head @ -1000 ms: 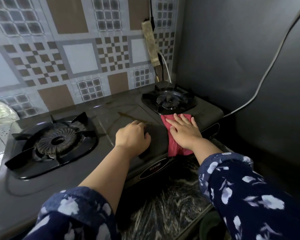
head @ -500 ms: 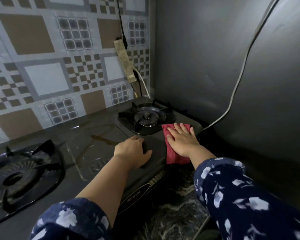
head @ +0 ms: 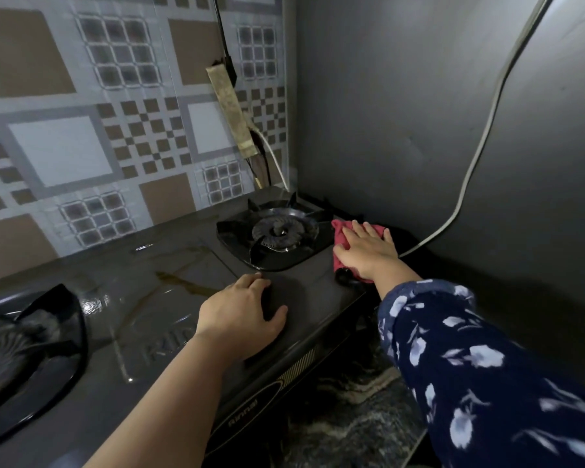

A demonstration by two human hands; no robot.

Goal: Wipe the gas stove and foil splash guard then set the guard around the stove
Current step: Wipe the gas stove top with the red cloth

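A home kitchen: a two-burner gas stove [head: 183,298] sits on a marbled counter [head: 345,417], with patterned tiles [head: 98,130] on the wall right behind the stove.

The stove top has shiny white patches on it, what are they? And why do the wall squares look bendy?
Head view: the white patches are light glinting off the wet, glossy stove top near the left burner. Head view: the wide-angle lens bends the tile wall lines. Head view: the right corner stays dim, so the red cloth looks dark.
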